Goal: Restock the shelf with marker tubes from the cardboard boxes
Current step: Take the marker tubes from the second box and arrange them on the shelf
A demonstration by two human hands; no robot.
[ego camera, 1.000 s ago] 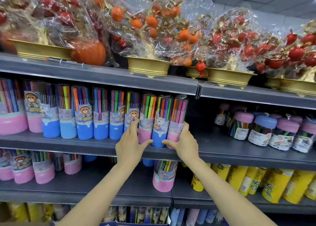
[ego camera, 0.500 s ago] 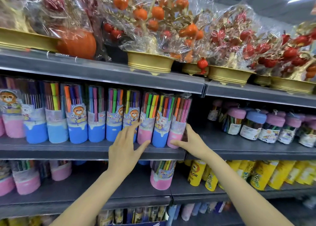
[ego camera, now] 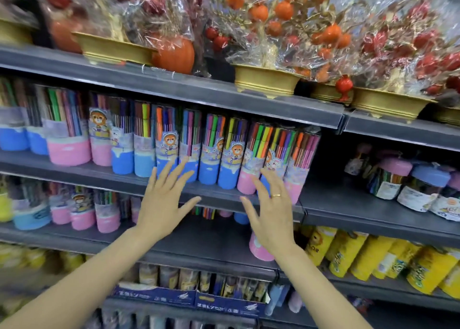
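Both hands are raised before the dark grey metal shelf point(ego camera: 139, 183), palms toward the stock and fingers straight and spread, gripping nothing. The left hand point(ego camera: 163, 204) lies in front of the clear plastic marker tubes with blue bases point(ego camera: 208, 152); its fingertips point(ego camera: 183, 163) overlap the lower part of one blue-based tube, though whether they touch it cannot be told. The right hand point(ego camera: 270, 213), which wears a thin gold ring point(ego camera: 275, 195), is equally open, its fingertips point(ego camera: 263, 173) level with the clear plastic marker tubes with pink bases point(ego camera: 296, 176) at the right end of the row; contact cannot be told here either. The tubes stand close together near the shelf's front edge, the rightmost few tilted to the right. Gold plastic pots of cellophane-wrapped artificial fruit trees point(ego camera: 266, 79) occupy the shelf above, and yellow cylindrical packs point(ego camera: 348, 256) lie on the shelf below to the right.
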